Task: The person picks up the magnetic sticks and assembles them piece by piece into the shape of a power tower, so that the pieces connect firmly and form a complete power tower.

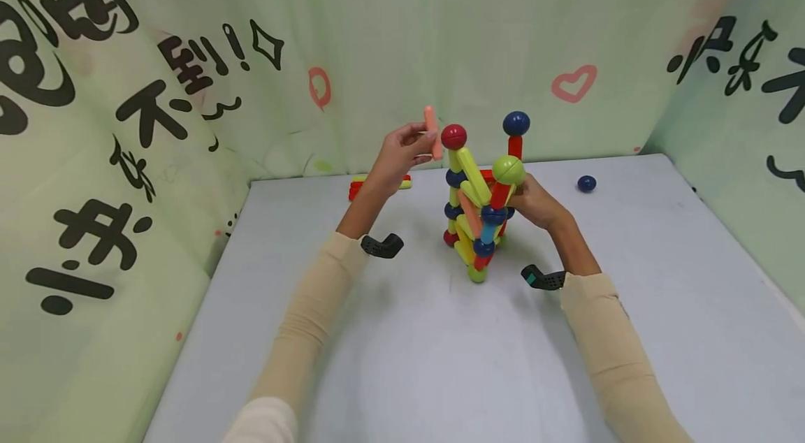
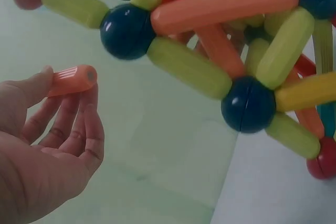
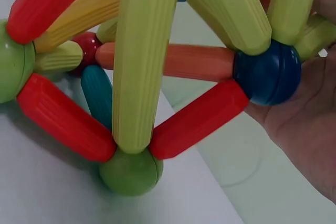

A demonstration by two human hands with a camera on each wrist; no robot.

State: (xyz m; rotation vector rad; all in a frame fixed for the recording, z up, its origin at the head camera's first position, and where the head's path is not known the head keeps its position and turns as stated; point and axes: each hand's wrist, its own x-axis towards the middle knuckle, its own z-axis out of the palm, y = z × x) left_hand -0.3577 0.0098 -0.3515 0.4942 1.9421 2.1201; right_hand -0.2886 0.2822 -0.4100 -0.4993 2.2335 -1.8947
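Observation:
A tall tower of magnetic rods and balls [image 1: 468, 177] stands on the table, with a red ball [image 1: 453, 136], a lime ball [image 1: 508, 170] and a dark blue ball [image 1: 516, 123] at its top. Left of the red ball, my left hand [image 1: 407, 148] pinches an orange magnetic rod [image 1: 430, 125] between thumb and fingers. That rod [image 2: 73, 80] is held apart from the tower in the left wrist view. On the tower's other side, my right hand [image 1: 534, 202] grips its upper part; most of its fingers are hidden behind the rods. The palm [image 3: 307, 124] shows beside a blue ball [image 3: 268, 73].
Several loose red and yellow rods [image 1: 356, 190] lie behind my left forearm near the table's back edge. A single dark blue ball [image 1: 587, 183] sits at the back right of the white table [image 1: 440, 359]. A printed green curtain [image 1: 390, 31] hangs behind.

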